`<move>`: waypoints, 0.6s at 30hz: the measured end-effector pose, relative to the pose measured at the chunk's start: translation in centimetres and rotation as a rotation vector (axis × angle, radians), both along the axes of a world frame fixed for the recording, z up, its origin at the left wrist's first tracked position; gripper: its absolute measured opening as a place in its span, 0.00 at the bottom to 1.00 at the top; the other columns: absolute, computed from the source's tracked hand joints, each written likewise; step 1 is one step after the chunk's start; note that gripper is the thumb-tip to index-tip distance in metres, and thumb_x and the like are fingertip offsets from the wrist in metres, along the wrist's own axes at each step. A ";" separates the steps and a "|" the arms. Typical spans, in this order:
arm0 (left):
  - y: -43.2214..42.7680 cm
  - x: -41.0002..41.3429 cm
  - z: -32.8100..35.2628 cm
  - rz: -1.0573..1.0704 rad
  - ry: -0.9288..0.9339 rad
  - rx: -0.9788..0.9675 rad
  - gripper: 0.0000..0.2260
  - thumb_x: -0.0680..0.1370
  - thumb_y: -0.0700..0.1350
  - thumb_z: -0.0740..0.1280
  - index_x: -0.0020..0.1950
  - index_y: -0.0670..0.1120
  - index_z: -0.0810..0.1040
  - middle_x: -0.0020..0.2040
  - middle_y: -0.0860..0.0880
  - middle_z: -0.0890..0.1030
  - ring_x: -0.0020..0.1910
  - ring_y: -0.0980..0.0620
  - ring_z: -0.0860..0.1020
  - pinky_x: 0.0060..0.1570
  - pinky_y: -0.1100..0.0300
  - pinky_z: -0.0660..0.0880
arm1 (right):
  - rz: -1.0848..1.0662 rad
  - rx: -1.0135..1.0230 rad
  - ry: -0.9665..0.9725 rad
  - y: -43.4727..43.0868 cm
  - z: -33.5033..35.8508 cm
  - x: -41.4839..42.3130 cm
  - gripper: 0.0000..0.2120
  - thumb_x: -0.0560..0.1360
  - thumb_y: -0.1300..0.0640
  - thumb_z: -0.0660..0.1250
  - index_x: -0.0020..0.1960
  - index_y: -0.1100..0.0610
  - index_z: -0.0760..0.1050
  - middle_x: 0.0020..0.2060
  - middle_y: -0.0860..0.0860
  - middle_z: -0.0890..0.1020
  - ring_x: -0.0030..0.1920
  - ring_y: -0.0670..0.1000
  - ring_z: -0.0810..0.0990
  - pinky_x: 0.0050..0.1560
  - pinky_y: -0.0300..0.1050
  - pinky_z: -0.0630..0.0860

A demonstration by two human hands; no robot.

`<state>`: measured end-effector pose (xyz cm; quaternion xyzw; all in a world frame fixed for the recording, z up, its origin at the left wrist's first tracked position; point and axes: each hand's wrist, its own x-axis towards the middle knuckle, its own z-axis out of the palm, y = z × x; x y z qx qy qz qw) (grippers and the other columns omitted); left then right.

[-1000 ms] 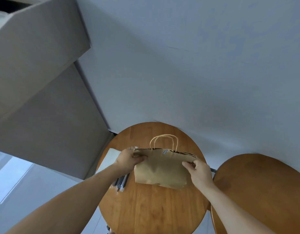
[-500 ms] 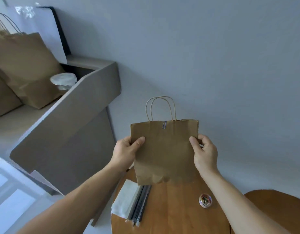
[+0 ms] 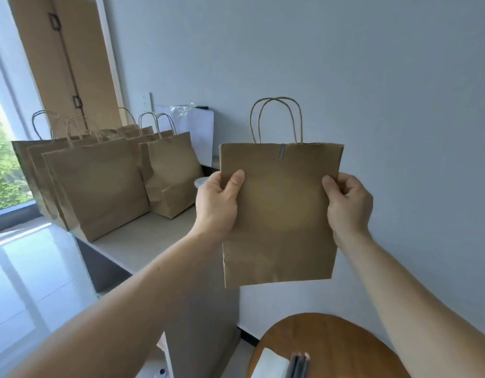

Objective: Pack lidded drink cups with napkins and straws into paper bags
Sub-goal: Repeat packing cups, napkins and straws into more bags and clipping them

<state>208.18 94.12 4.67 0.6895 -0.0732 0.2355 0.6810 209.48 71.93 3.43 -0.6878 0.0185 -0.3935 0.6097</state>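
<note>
Against grey wall [image 3: 372,64], left hand [image 3: 217,205] and right hand [image 3: 347,203] pinch paper bag [image 3: 279,219] upright, handles [image 3: 276,115] up.

Grey counter [image 3: 143,241] along the wall, row of brown paper bags [image 3: 99,181] standing upright on it, round wooden table [image 3: 345,347] lower right, white napkins [image 3: 271,365] and dark straws [image 3: 300,365] side by side on it.
</note>
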 end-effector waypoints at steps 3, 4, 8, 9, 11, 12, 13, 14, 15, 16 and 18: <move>2.9 0.2 2.4 0.059 -0.038 -0.019 0.09 0.79 0.53 0.69 0.46 0.49 0.82 0.40 0.55 0.85 0.40 0.57 0.83 0.43 0.57 0.80 | 0.052 0.022 -0.039 3.2 2.6 0.6 0.07 0.77 0.54 0.69 0.43 0.44 0.77 0.39 0.39 0.80 0.38 0.31 0.78 0.38 0.23 0.70; 3.7 0.4 3.0 0.079 -0.048 -0.019 0.09 0.79 0.53 0.69 0.47 0.49 0.82 0.41 0.54 0.86 0.40 0.56 0.83 0.45 0.55 0.81 | 0.069 0.019 -0.053 4.2 3.5 1.0 0.07 0.78 0.54 0.69 0.43 0.43 0.77 0.40 0.39 0.81 0.39 0.32 0.78 0.38 0.23 0.71; 6.7 1.5 5.3 0.155 -0.103 -0.019 0.09 0.79 0.54 0.69 0.46 0.50 0.82 0.42 0.53 0.86 0.44 0.50 0.84 0.50 0.46 0.81 | 0.156 0.024 -0.099 7.3 6.2 3.6 0.02 0.78 0.55 0.69 0.48 0.48 0.78 0.42 0.41 0.81 0.42 0.39 0.80 0.45 0.32 0.75; 7.4 1.8 5.8 0.179 -0.115 -0.025 0.09 0.78 0.54 0.69 0.46 0.50 0.82 0.43 0.53 0.86 0.45 0.49 0.84 0.51 0.45 0.81 | 0.187 0.019 -0.108 8.1 6.9 4.5 0.03 0.78 0.55 0.69 0.48 0.47 0.78 0.41 0.41 0.81 0.41 0.39 0.79 0.45 0.33 0.75; 9.0 2.7 6.6 0.237 -0.125 -0.037 0.08 0.79 0.53 0.69 0.46 0.49 0.82 0.44 0.52 0.86 0.46 0.48 0.84 0.52 0.44 0.80 | 0.246 0.009 -0.125 10.0 8.1 6.2 0.06 0.78 0.55 0.69 0.46 0.44 0.76 0.39 0.41 0.80 0.38 0.37 0.78 0.43 0.33 0.75; 9.9 3.1 7.0 0.267 -0.129 -0.036 0.08 0.79 0.53 0.69 0.46 0.50 0.82 0.44 0.52 0.86 0.46 0.49 0.84 0.53 0.44 0.80 | 0.273 0.006 -0.132 10.9 8.6 7.1 0.07 0.78 0.55 0.69 0.46 0.43 0.76 0.38 0.41 0.80 0.38 0.38 0.78 0.43 0.33 0.75; 10.9 3.5 7.3 0.299 -0.135 -0.034 0.07 0.79 0.52 0.69 0.45 0.50 0.82 0.43 0.53 0.86 0.45 0.50 0.84 0.53 0.44 0.80 | 0.303 0.003 -0.142 12.0 8.9 8.1 0.08 0.78 0.55 0.68 0.45 0.43 0.76 0.39 0.42 0.80 0.39 0.39 0.78 0.45 0.35 0.76; 11.9 3.9 7.6 0.336 -0.143 -0.031 0.07 0.79 0.52 0.69 0.44 0.51 0.82 0.42 0.54 0.86 0.44 0.52 0.83 0.52 0.46 0.81 | 0.336 -0.006 -0.152 13.1 9.2 9.1 0.08 0.78 0.55 0.68 0.45 0.42 0.75 0.39 0.42 0.80 0.40 0.40 0.79 0.46 0.36 0.77; 13.0 4.3 7.8 0.376 -0.148 -0.026 0.07 0.78 0.52 0.70 0.43 0.52 0.82 0.41 0.55 0.85 0.43 0.54 0.83 0.51 0.47 0.81 | 0.365 -0.019 -0.157 14.2 9.5 10.1 0.09 0.78 0.56 0.68 0.44 0.42 0.75 0.40 0.42 0.80 0.40 0.41 0.79 0.46 0.37 0.77; 14.1 4.6 7.9 0.413 -0.152 -0.020 0.07 0.78 0.52 0.70 0.43 0.52 0.82 0.41 0.56 0.85 0.43 0.55 0.83 0.49 0.49 0.81 | 0.391 -0.033 -0.155 15.4 9.6 11.0 0.09 0.77 0.56 0.68 0.44 0.42 0.74 0.40 0.42 0.80 0.41 0.41 0.79 0.46 0.37 0.77; 16.3 5.0 7.7 0.481 -0.156 0.002 0.06 0.79 0.51 0.70 0.43 0.53 0.82 0.39 0.59 0.85 0.40 0.60 0.82 0.45 0.56 0.80 | 0.452 -0.052 -0.134 18.0 9.6 12.7 0.10 0.77 0.57 0.68 0.44 0.42 0.73 0.41 0.41 0.80 0.40 0.39 0.79 0.44 0.37 0.76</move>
